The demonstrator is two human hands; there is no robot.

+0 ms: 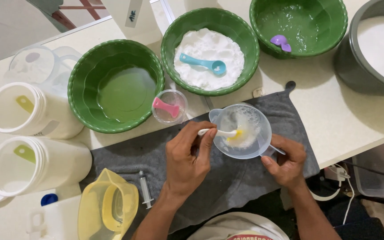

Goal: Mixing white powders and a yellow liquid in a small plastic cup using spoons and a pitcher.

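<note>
Two hands work over a grey cloth [227, 178] spread on the pale worktop [334, 115]. The left hand [185, 158] has its grip closed on a white spoon [216, 132], whose tip sits in a small clear measuring cup [242, 131]; the right hand [285, 162] pinches the cup's handle and steadies it on the cloth. Inside the cup lies a wet white mass with a yellow smear at the spoon's tip, so the mixing looks under way rather than finished, with streaks not yet blended.

Near the body, a yellow jug [108, 206] and a small syringe [145, 189] rest at the cloth's edge. Left of them stand two white tubs [32, 160], each with a green scoop inside. Just beyond the cup sits a tiny clear pot holding a pink spoon [166, 107]. Farther back, three green bowls line up: one with clear liquid [116, 86], one with white powder and a blue spoon [210, 51], one with liquid and a purple scoop [298, 26]. A grey pot of white grains [374, 49] stands at far right. Below the worktop's right edge, cables and a plastic box lie on the floor.
</note>
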